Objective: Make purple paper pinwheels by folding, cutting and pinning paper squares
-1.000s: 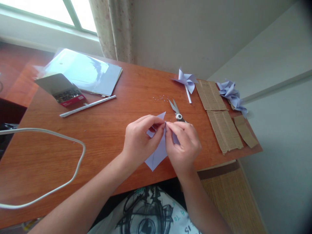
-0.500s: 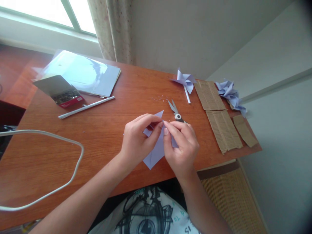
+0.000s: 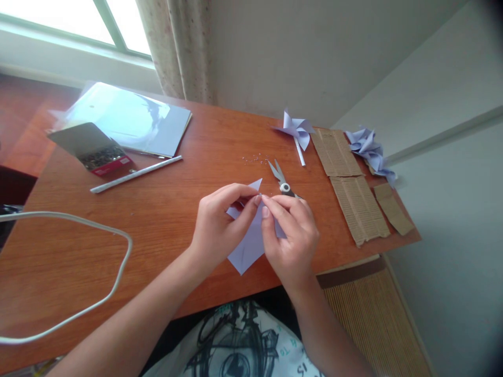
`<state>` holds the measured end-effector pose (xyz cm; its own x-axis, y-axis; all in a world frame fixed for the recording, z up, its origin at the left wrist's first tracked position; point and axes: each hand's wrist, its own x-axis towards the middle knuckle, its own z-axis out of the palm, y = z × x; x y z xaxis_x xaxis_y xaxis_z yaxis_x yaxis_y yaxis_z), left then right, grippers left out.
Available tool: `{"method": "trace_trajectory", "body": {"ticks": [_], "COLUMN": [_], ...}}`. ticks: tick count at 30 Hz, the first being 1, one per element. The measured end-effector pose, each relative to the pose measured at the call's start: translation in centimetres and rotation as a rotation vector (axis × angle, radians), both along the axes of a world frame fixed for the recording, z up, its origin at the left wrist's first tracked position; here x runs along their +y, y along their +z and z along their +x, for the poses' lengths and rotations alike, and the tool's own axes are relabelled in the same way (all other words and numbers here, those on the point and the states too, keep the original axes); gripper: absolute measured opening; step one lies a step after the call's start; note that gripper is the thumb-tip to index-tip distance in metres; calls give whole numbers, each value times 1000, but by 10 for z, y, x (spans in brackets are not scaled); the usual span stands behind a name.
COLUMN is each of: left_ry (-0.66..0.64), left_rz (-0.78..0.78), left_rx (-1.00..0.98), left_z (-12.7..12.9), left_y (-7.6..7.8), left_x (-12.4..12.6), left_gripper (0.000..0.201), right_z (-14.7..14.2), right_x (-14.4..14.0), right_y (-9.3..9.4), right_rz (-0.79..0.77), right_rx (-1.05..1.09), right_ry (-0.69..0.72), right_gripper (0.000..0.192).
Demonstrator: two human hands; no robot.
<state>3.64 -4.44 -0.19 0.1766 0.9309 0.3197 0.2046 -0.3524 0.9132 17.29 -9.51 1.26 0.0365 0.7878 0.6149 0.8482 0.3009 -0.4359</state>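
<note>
While the left hand (image 3: pixel 217 215) and right hand (image 3: pixel 293 229) pinch one tiny, indistinct object (image 3: pixel 260 195), one pale-lilac pointed paper sheet (image 3: pixel 246 252) shows beneath them, near one pair of grey-bladed scissors (image 3: pixel 285 187).

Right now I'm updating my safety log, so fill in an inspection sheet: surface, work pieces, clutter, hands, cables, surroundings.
Surface: reddish-brown wooden table, tiny pale bits scattered on it.
Work pieces: creased pale lilac paper sheet, partly covered; lilac paper pinwheel on a white stick; bunched folded lilac paper.
Clutter: grey-bladed metal scissors, open; white rod; open red-and-grey cardboard box of small metallic pieces; brown corrugated cardboard.
Hands: left hand and right hand over the sheet, fingertips close together; what they pinch is too small to identify.
Cables: white cable looped over the table's left side, apart from both hands.
Surroundings: window, pale patterned curtain, grey wall.
</note>
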Motion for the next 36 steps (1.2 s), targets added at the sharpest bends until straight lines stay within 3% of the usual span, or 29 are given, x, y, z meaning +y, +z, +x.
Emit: {"method": "trace_trajectory", "body": {"ticks": [6,10,15,18,21,25,30,33,36], "left_ry": [8,-5,-10,-7,-19,-11,-24,-24,-23], "left_rz": [9,16,32,50,64,49,17,12,15], "left_rx": [9,35,46,44,34,27,-5,-13,-27], "left_z": [0,0,1,1,1,2,2,3,3], "left_y": [1,4,4,3,2,1,-2,-3,-2], "left_x": [-1,-1,-2,-1,-1,-1,0,1,1], "left_gripper": [5,6,8,8,7,5,5,5,5], "right_z": [-1,1,32,64,87,89,82,90,103], "right_x": [-1,-3,2,7,9,8,12,11,5], "right_y": [2,8,5,-11,-29,-41,-35,-29,-25], "right_rz": [-17,-100,-206,-339,-490,-577,-618,-664,-715], "right_rx": [17,153,324,161,-87,-188,-197,-38,402], "right_ry": [12,30,-25,-109,-202,-258,-328,-298,-191], "right_gripper": [23,20,17,20,37,46,39,26,33]}}
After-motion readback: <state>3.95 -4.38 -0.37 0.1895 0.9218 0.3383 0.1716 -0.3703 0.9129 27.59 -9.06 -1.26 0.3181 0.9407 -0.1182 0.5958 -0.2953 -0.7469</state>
